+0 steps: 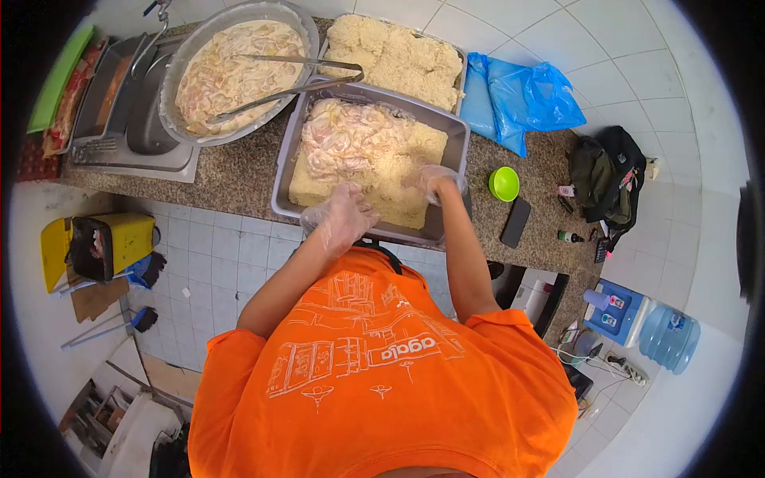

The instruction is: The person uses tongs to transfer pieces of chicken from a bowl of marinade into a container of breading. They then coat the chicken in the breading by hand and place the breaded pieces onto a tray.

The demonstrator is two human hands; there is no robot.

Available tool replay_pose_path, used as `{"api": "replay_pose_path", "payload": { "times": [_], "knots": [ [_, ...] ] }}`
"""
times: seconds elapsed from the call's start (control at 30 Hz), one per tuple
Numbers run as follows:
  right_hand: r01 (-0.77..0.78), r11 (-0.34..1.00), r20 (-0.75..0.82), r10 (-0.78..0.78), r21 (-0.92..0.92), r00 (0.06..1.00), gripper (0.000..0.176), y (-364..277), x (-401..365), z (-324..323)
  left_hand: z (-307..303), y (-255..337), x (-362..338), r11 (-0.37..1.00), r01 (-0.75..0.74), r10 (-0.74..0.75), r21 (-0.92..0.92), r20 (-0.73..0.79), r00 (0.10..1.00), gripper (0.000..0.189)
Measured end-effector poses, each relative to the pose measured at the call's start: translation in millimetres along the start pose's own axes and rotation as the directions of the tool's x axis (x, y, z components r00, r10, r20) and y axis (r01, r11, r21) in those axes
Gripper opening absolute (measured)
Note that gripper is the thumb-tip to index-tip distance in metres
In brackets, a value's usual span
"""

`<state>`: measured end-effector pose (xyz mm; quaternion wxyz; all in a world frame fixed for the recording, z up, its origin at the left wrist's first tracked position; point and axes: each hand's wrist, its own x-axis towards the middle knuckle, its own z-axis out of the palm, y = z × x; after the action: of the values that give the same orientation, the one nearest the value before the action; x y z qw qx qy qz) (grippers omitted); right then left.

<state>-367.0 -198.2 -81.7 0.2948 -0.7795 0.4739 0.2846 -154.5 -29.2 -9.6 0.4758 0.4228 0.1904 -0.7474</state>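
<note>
A grey plastic tub (280, 175) holds pale breadcrumbs (398, 209) with a heap of batter-coated raw meat pieces (351, 137), apparently chicken, on top. My left hand (344, 217), in a clear plastic glove, is over the tub's near rim at the crumbs' edge, fingers stretched out and apart, with nothing held. Also gloved, my right hand (437, 183) reaches into the crumbs on the tub's right side; its fingertips are blurred against them, and whether they grip anything does not show.
A large bowl of battered meat (171, 103) with metal tongs (291, 95) across it stands left, by the sink (151, 131). Behind the tub is a tray of breaded pieces (390, 60). Blue bags (530, 99), a green bowl (504, 183) and a phone (516, 221) are to the right.
</note>
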Motion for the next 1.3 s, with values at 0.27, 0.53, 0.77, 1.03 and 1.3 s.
{"api": "replay_pose_path", "payload": {
  "times": [0.27, 0.53, 0.77, 1.03, 1.3],
  "knots": [
    [0.193, 0.928, -0.588, 0.033, 0.317, 0.808, 0.045, -69, -126, -30, 28, -6, -18, 0.990, -0.049, 0.056, 0.136, -0.044, 0.998, 0.054],
    [-0.178, 0.967, -0.191, 0.212, 0.180, 0.958, 0.042, -21, -30, 84, -1, -66, 123, 0.957, 0.079, -0.061, 0.280, -0.072, 0.996, 0.051],
    [-0.065, 0.614, -0.261, 0.426, 0.787, 0.866, 0.040, -51, -87, 55, 72, -53, 31, 0.944, 0.014, -0.051, 0.329, 0.104, 0.993, 0.054],
    [0.039, 0.735, -0.535, 0.455, 0.677, 0.712, 0.036, -47, -76, 4, 83, 3, -2, 0.985, -0.060, 0.023, 0.160, 0.228, 0.973, 0.052],
    [0.080, 0.846, -0.303, 0.099, 0.527, 0.948, 0.031, -5, 33, 31, 22, -3, 0, 0.997, 0.015, -0.014, 0.070, -0.010, 1.000, 0.067]
  ]
}}
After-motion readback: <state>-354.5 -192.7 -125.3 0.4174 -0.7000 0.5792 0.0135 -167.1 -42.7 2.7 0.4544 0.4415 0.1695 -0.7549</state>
